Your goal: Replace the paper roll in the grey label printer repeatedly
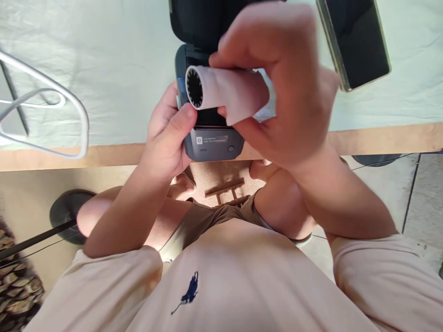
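Note:
A dark grey label printer (215, 146) lies at the table's near edge, its black lid (197, 23) swung up and away from me. My left hand (169, 138) grips the printer's left side, and its thumb tip reaches the near end of the paper roll. A white paper roll (221, 90) with a dark toothed core is in my right hand (287, 87), tilted sideways above the printer's open bay. The roll's loose paper end hangs partly unwound. Part of the bay is hidden behind the roll and my right hand.
At the upper right a phone (360, 41) lies on the pale green tablecloth (121, 55). A white cable (81, 120) loops at the left, overhanging the wooden table edge (380, 138). Below, a black round base (69, 207) stands on the floor near my knee.

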`<state>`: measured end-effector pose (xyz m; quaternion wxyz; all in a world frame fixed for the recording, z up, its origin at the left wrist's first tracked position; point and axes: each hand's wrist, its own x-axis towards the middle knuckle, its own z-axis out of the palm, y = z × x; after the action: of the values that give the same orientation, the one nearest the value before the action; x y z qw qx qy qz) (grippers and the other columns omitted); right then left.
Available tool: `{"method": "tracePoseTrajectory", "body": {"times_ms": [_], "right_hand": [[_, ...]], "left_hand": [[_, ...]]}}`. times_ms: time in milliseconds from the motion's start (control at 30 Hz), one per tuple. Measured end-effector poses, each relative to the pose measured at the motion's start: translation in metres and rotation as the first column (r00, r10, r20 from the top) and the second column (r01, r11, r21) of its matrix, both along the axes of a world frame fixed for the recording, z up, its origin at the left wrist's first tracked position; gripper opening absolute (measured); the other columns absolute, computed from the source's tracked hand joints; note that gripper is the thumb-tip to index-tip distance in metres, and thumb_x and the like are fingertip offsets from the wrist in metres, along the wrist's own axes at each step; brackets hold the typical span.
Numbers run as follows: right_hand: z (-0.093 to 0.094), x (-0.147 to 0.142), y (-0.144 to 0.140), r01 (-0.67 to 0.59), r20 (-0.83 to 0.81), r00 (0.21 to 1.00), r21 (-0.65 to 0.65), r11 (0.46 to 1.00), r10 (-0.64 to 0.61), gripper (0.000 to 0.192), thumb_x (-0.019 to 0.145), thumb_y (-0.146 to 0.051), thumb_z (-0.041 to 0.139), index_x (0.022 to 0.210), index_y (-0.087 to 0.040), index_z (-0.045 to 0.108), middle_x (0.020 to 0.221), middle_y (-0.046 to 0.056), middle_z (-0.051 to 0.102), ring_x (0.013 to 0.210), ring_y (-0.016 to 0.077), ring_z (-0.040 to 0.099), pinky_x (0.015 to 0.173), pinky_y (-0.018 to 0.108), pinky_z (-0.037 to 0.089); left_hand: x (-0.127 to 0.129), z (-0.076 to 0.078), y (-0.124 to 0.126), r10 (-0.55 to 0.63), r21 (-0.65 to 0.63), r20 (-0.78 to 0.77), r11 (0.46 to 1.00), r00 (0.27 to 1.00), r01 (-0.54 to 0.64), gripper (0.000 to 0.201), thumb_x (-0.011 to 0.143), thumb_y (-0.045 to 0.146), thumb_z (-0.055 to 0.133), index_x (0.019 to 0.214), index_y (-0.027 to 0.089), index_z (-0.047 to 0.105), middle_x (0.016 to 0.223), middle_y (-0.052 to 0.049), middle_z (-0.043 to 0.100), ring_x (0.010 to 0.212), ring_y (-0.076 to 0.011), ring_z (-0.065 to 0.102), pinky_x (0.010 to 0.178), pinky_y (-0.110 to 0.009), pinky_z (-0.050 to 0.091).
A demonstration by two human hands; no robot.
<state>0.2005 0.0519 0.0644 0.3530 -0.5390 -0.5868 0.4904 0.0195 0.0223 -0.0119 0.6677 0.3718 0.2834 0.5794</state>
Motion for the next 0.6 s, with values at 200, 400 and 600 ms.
{"method": "tracePoseTrajectory", "body": {"times_ms": [200, 400, 600], "right_hand": [[-0.007, -0.010, -0.002, -0.286, 0.576, 0.815, 0.502, 0.816, -0.069, 0.025, 0.096, -0.021, 0.049, 0.102, -0.025, 0.073, 0.108, -0.003, 0.075, 0.105, 0.0204, 0.071, 0.106, 0.042, 0.051], [-0.017, -0.008, 0.001, -0.297, 0.532, 0.847, 0.501, 0.813, -0.019, 0.033, 0.101, -0.034, 0.043, 0.111, -0.030, 0.074, 0.107, 0.007, 0.067, 0.112, 0.0227, 0.064, 0.095, 0.037, 0.055], [-0.030, -0.002, 0.005, -0.325, 0.412, 0.907, 0.552, 0.768, 0.088, 0.030, 0.097, -0.044, 0.051, 0.105, -0.033, 0.078, 0.101, 0.005, 0.069, 0.111, 0.0261, 0.064, 0.110, 0.049, 0.045]], "left_hand": [[0.004, 0.007, -0.004, 0.042, -0.073, -0.056, 0.996, 0.998, -0.046, 0.037, 0.092, 0.041, 0.077, 0.121, 0.019, 0.069, 0.117, -0.002, 0.072, 0.115, -0.0170, 0.070, 0.102, -0.026, 0.059], [0.008, 0.011, -0.006, 0.089, -0.084, -0.077, 0.992, 0.993, -0.095, 0.036, 0.091, 0.043, 0.074, 0.121, 0.025, 0.066, 0.119, -0.004, 0.071, 0.120, -0.0233, 0.068, 0.104, -0.034, 0.057], [0.006, 0.007, -0.001, 0.120, -0.068, -0.066, 0.990, 0.991, -0.125, 0.031, 0.093, 0.043, 0.072, 0.117, 0.026, 0.066, 0.119, -0.002, 0.070, 0.124, -0.0233, 0.065, 0.111, -0.034, 0.052]]}}
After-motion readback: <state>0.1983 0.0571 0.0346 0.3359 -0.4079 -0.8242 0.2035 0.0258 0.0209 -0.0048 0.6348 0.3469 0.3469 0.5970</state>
